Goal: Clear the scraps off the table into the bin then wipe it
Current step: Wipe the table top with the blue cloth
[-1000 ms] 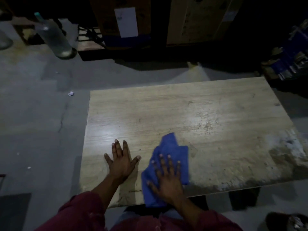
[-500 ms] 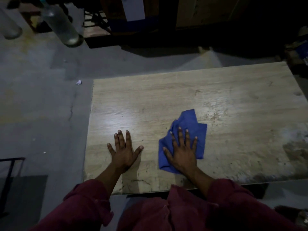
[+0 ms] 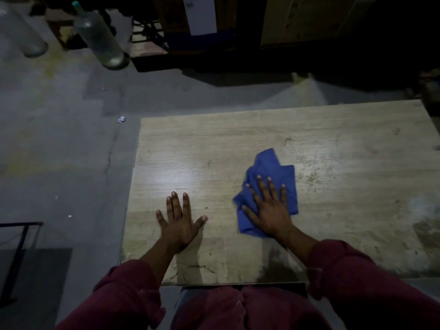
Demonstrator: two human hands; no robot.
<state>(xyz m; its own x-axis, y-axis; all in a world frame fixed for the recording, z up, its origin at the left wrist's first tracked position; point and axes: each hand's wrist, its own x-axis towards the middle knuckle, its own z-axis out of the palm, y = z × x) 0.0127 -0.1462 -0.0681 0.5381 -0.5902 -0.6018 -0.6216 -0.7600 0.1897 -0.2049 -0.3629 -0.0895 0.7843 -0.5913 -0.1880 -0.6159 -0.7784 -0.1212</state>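
Note:
A light wooden table [image 3: 333, 144] fills the middle and right of the head view. A crumpled blue cloth [image 3: 273, 170] lies on it near the front centre. My right hand [image 3: 269, 208] presses flat on the cloth with straight, spread fingers. My left hand [image 3: 178, 220] rests flat on the bare tabletop to the left of the cloth, fingers spread. A small white paper scrap [image 3: 121, 119] lies on the grey floor just beyond the table's far left corner. No bin is in view.
Two clear plastic bottles, one [image 3: 100, 36] and another [image 3: 21, 34], stand on the floor at the far left. Dark wooden crates [image 3: 202, 20] line the back. A black metal frame [image 3: 19, 246] stands at the left edge. The table's right front part shows dark stains [image 3: 426, 232].
My right hand has pushed the blue cloth away from the front edge, forward and to the right across the table. My left hand has stayed flat in place.

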